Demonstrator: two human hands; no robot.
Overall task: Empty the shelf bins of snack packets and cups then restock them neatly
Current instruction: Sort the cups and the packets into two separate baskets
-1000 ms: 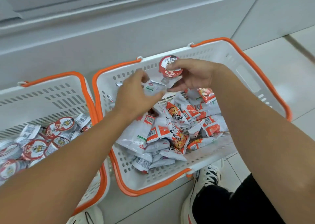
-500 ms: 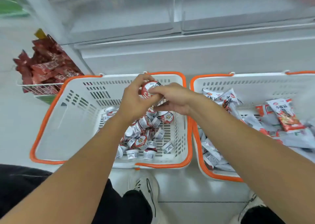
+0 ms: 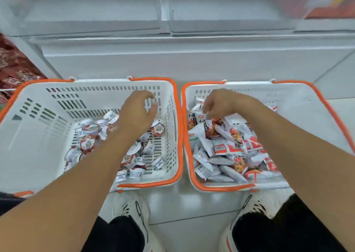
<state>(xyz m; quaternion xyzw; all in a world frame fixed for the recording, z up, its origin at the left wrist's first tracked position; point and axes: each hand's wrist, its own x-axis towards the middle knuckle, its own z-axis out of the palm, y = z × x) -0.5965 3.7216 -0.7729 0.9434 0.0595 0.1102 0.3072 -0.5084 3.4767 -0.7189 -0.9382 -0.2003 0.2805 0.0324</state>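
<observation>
Cup no longer pinched between both hands, so probably dropped among the cups (image 3: 123, 148) in left basket (image 3: 26, 117); left hand (image 3: 137, 113) loosely open above them, right hand (image 3: 221, 103) curled over packets (image 3: 228, 150) in right basket (image 3: 315, 105), grip unclear.

Cups (image 3: 90, 142) fill the left basket (image 3: 38, 117); packets (image 3: 226, 150) the right basket (image 3: 299, 98) beside it.
</observation>
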